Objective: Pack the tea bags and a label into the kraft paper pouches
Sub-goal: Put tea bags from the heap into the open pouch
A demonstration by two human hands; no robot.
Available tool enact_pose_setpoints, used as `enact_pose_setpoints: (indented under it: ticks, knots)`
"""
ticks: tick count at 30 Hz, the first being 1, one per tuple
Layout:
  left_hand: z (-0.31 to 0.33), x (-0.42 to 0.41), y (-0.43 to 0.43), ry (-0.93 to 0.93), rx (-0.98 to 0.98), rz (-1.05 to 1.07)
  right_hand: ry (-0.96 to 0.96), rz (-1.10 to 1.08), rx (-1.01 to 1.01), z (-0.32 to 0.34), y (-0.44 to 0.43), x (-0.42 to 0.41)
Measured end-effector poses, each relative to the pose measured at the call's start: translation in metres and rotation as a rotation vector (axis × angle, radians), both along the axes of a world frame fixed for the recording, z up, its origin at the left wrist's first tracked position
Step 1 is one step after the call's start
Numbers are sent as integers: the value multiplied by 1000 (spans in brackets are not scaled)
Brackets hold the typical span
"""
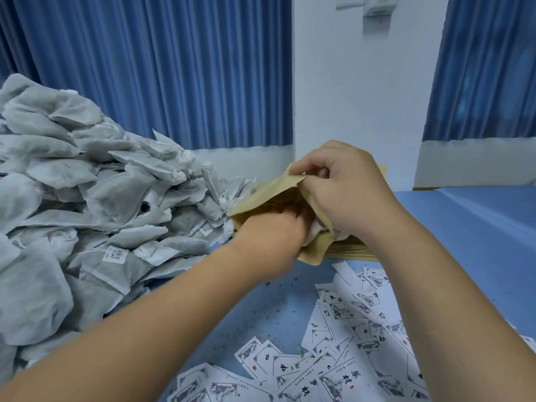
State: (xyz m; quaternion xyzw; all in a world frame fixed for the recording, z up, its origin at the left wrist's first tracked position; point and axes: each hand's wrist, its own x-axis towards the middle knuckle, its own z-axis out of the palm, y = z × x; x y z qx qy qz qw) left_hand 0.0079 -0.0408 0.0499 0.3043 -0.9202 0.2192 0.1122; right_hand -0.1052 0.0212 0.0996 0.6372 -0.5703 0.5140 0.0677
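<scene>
Pouch (261, 198) held open above mid-table, toward the far edge, mouth turned left, bottom corner just over the stack (351, 250) of flat pouches. Right grip (345, 192) pinching the upper lip between thumb and forefinger, pulling it wide. Left grip (269, 230) pushed into the mouth, fingertips buried among white tea bags (317, 232) lying half inside; closed round them or merely pressing, cannot tell, fingers hidden by the kraft paper. Heap (87, 184) of loose bags along the left edge, reaching up to the pouch's far side. Labels (348, 343) scattered by the near edge, right of centre, none visibly in the pouch. Tea crumbs (278, 311) speckled over the blue table (478, 227).

Likely trouble from here: bags bunching at the mouth and splitting or shedding leaf if forced; upper lip slipping from so slight a pinch, mouth collapsing on the left grip; strings or tags snagging on the lip; heap sliding onto the stack if nudged; label forgotten before closing.
</scene>
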Motion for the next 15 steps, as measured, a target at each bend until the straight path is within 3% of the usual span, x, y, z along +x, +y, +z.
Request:
enact_pose_setpoints:
  ticks: [2,5,8,10,11,15]
  knots:
    - [6,1,1,-40,148,-64,28,18,-17,2,3,8]
    - [13,4,5,-11,158,-32,93,-47,-50,3,5,14]
    - [10,7,4,153,-108,68,131,-133,-102,-2,3,13]
    - [4,13,5,234,-333,-26,136,-171,-160,-7,1,13]
    - [-2,17,5,284,-344,-85,142,-190,-175,-10,0,12]
    - [-38,32,5,309,-38,-137,229,-214,28,-21,-9,14]
